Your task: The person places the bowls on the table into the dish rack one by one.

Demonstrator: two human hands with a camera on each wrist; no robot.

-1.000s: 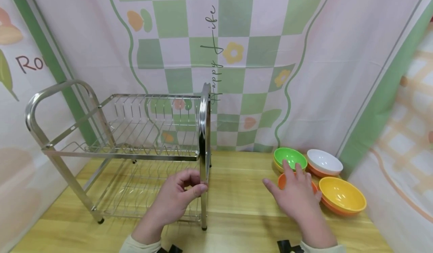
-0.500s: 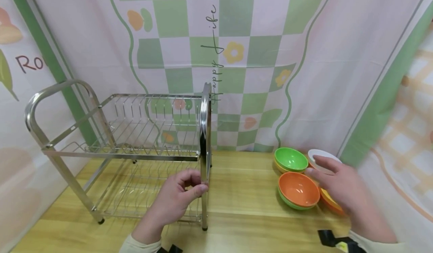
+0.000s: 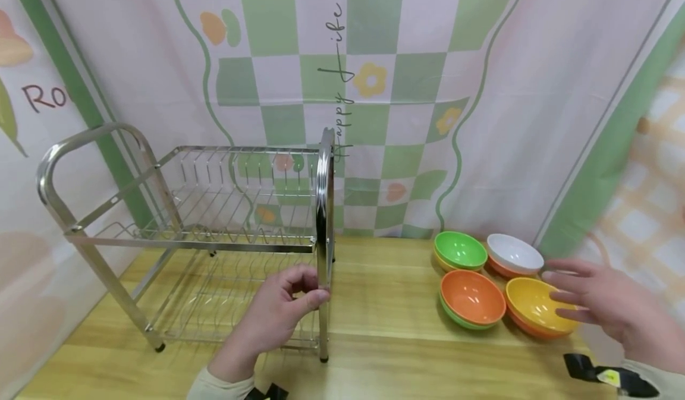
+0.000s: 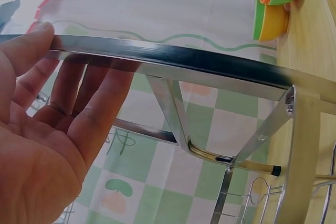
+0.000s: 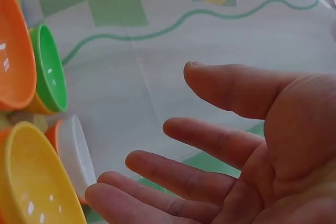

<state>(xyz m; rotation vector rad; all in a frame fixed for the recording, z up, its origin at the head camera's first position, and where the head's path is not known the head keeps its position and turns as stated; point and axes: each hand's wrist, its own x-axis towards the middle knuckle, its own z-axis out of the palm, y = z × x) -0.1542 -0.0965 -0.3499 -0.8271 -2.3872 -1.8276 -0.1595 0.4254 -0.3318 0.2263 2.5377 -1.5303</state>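
Note:
My left hand [image 3: 282,311] pinches the front right leg of a two-tier metal dish rack [image 3: 209,247]. In the left wrist view its thumb lies on one side of the steel tube [image 4: 173,59] and the fingers on the other. At the right, my right hand [image 3: 610,305] is held with fingers spread and holds nothing. It is nearest the yellow bowl [image 3: 535,305], which sits in an orange one and is partly hidden by the fingers. Beside that pair, an orange bowl [image 3: 473,298] is nested in a green one.
Behind them, a green bowl [image 3: 460,249] sits in a yellow one, and a white bowl [image 3: 515,252] in an orange one. All stand on the wooden table [image 3: 390,328]. A checked curtain [image 3: 369,79] hangs at the back, with more curtain at both sides.
My right hand has moved right, from over the front orange bowl to beyond the yellow one, uncovering the bowls. The left hand keeps its place on the rack.

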